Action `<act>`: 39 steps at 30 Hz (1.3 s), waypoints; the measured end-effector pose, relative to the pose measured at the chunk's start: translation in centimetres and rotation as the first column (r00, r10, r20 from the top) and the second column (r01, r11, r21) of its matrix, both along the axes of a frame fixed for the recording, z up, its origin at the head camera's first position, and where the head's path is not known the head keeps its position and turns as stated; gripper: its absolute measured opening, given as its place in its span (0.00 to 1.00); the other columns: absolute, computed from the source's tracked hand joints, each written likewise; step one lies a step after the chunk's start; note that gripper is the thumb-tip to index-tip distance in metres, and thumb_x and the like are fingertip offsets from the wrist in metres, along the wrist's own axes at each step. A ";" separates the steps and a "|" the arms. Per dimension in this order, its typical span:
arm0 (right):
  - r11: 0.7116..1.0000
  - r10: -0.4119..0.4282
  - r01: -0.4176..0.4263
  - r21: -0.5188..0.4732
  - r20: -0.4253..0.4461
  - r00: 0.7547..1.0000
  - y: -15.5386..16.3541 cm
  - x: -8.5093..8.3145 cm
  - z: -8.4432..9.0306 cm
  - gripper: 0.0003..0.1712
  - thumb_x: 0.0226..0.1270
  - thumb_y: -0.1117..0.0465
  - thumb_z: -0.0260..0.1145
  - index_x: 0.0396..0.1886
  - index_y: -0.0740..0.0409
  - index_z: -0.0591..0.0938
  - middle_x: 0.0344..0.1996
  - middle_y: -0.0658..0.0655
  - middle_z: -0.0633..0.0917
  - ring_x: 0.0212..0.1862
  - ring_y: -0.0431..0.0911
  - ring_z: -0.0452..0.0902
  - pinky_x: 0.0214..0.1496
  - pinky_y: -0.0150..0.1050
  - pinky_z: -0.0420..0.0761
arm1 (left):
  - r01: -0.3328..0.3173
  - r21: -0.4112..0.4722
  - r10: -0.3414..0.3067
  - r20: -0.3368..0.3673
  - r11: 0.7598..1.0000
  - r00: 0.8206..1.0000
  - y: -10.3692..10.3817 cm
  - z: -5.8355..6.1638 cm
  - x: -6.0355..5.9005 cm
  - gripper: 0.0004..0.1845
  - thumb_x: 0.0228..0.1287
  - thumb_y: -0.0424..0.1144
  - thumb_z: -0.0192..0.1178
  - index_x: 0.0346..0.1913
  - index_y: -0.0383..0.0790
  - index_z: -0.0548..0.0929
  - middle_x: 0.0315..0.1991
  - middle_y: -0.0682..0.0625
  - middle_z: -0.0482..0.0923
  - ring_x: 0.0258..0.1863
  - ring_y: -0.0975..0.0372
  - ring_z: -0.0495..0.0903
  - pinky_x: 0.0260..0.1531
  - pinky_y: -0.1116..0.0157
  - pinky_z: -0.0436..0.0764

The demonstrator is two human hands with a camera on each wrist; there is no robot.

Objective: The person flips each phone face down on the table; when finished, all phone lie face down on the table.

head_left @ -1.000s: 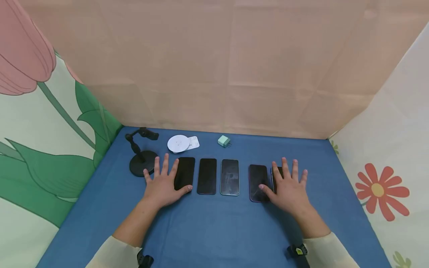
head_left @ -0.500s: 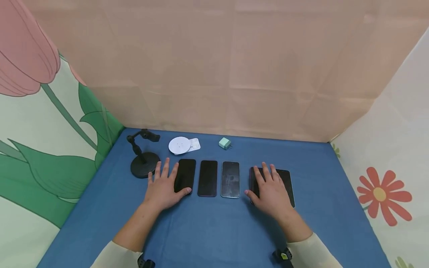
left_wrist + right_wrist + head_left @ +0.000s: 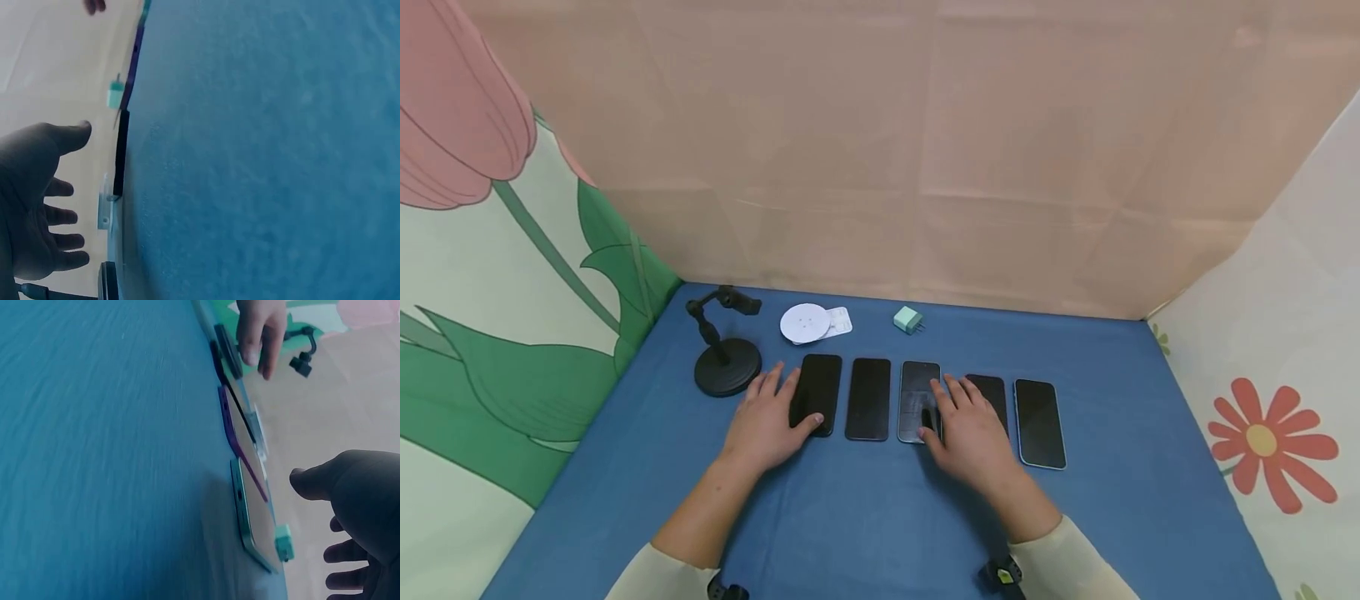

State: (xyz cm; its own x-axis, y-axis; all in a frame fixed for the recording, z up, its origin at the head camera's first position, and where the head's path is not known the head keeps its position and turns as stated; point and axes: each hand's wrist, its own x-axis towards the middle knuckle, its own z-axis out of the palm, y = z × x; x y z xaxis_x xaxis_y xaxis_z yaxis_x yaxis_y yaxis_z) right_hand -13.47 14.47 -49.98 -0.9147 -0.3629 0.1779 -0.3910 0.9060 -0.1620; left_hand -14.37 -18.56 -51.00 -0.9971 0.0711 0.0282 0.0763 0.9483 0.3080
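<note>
resting flat left hand [image 3: 765, 423] by leftmost phone [image 3: 815, 393], right hand [image 3: 972, 435] over fourth phone [image 3: 989, 392]

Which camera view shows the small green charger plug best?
The head view shows the green charger plug best: whole and sharp on the blue cloth, behind the phone row. The left wrist view shows it tiny and far off. The right wrist view shows it blurred, edge-on.
</note>
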 end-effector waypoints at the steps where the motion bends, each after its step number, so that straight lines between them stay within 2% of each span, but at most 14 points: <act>1: 1.000 0.005 -0.005 -0.002 0.004 1.000 -0.3 0.0 0.0 0.45 0.69 0.41 0.70 0.78 0.58 0.69 0.74 0.66 0.71 0.74 0.64 0.64 0.72 0.62 0.70 | 0.001 0.015 -0.001 0.008 1.000 1.000 0.1 0.1 0.1 0.48 0.65 0.62 0.67 0.80 0.38 0.63 0.79 0.34 0.57 0.76 0.36 0.57 0.68 0.33 0.65; 9: 0.997 0.052 -0.049 -0.059 0.043 0.998 -2.5 0.2 0.2 0.44 0.70 0.42 0.69 0.78 0.57 0.69 0.73 0.63 0.73 0.71 0.61 0.69 0.73 0.58 0.71 | -0.010 0.125 -0.002 0.093 0.992 0.996 0.5 0.4 0.6 0.46 0.67 0.58 0.66 0.80 0.39 0.63 0.78 0.33 0.60 0.75 0.35 0.59 0.68 0.34 0.66; 14: 0.990 0.088 -0.081 -0.117 0.060 0.994 -3.7 0.0 -0.1 0.42 0.71 0.44 0.69 0.77 0.59 0.69 0.71 0.62 0.75 0.69 0.58 0.71 0.68 0.53 0.77 | -0.014 0.160 -0.001 0.093 0.987 0.996 0.5 0.5 0.3 0.45 0.68 0.56 0.67 0.80 0.38 0.64 0.77 0.34 0.61 0.74 0.35 0.61 0.68 0.34 0.67; 20: 0.978 0.129 -0.110 -0.178 0.097 0.987 -5.2 -0.2 -0.3 0.41 0.73 0.46 0.69 0.77 0.61 0.69 0.70 0.63 0.75 0.69 0.59 0.72 0.68 0.55 0.76 | -0.017 0.206 -0.004 0.098 0.978 0.995 0.3 0.1 -0.2 0.43 0.68 0.54 0.67 0.79 0.36 0.64 0.75 0.34 0.64 0.73 0.36 0.63 0.67 0.35 0.68; 28: 0.957 0.165 -0.120 -0.263 0.155 0.974 -7.7 -0.3 -0.4 0.40 0.73 0.47 0.68 0.77 0.60 0.70 0.69 0.61 0.77 0.68 0.57 0.73 0.69 0.53 0.77 | -0.023 0.277 -0.011 0.120 0.961 0.993 -0.1 0.0 -0.2 0.42 0.69 0.51 0.67 0.78 0.33 0.65 0.72 0.31 0.67 0.71 0.36 0.68 0.67 0.36 0.68; 35: 0.948 0.171 -0.109 -0.299 0.190 0.967 -9.4 -0.8 -0.3 0.38 0.73 0.47 0.68 0.77 0.59 0.70 0.70 0.60 0.76 0.69 0.56 0.72 0.69 0.53 0.76 | -0.057 0.335 0.002 0.163 0.940 0.987 -0.3 0.0 -0.8 0.41 0.71 0.51 0.65 0.79 0.33 0.64 0.71 0.32 0.70 0.60 0.43 0.78 0.59 0.40 0.78; 39: 0.945 0.193 -0.126 -0.301 0.203 0.960 -10.3 -1.2 -0.2 0.38 0.74 0.48 0.67 0.77 0.59 0.70 0.70 0.60 0.76 0.69 0.55 0.72 0.70 0.52 0.75 | -0.098 0.358 0.029 0.194 0.929 0.981 -0.5 0.1 -1.1 0.40 0.72 0.51 0.64 0.79 0.35 0.64 0.71 0.34 0.70 0.59 0.43 0.80 0.55 0.42 0.80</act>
State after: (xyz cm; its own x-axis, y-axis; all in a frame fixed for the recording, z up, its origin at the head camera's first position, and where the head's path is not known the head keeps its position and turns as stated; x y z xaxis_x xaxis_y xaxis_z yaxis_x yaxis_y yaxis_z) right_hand -14.70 4.18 -50.20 -0.8767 -0.4725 0.0896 -0.4494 0.7383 -0.5029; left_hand -15.49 -19.06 -50.88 -0.9895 0.0271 -0.1419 -0.0700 0.7690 0.6354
